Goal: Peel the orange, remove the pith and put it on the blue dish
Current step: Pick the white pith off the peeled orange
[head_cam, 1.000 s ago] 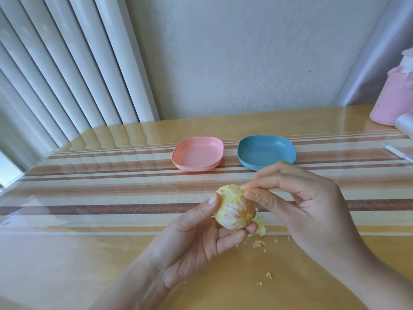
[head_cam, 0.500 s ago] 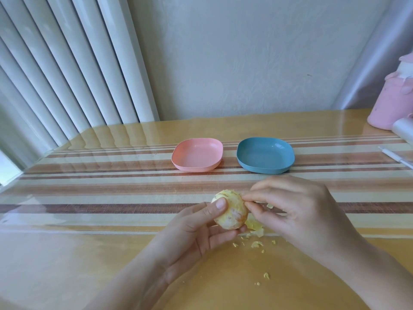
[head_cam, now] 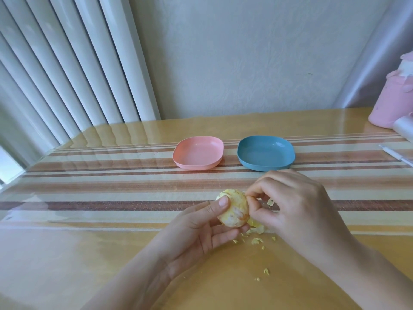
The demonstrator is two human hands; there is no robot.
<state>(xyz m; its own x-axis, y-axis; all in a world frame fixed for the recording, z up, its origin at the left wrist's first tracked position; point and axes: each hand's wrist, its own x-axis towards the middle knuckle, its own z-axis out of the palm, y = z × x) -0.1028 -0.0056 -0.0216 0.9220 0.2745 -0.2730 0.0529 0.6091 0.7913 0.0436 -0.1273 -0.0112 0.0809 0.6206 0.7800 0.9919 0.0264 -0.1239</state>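
The orange point(head_cam: 234, 210) is in the lower middle of the picture, held just above the bench point(head_cam: 89, 253). Most of its peel is off. It looks pale yellow, with white skin on it and some orange spots showing through.

The left hand point(head_cam: 194, 236) comes up from the bottom of the picture with its palm up and holds the orange. Its thumb point(head_cam: 220, 202) presses on the top left of the orange. Its fingers point(head_cam: 225, 231) curl under the orange and hold it tight.

The right hand point(head_cam: 297, 209) comes in from the lower right. Its fingers point(head_cam: 257, 189) are bent close together and pinch at the upper right side of the orange. How much white skin is between them cannot be seen.

Small yellow bits of peel point(head_cam: 257, 240) lie on the bench under and beside the hands. A few more bits point(head_cam: 266, 271) lie lower down in the picture.

The blue dish point(head_cam: 266, 153) sits on the bench above the hands, right of the middle of the picture. The orange is near it but not in it. A pink dish point(head_cam: 198, 153) sits just left of the blue one, and the two do not touch.

A pink jug point(head_cam: 391, 101) stands at the right edge. A thin white stick point(head_cam: 395, 154) lies below it. White blinds point(head_cam: 67, 74) fill the upper left.
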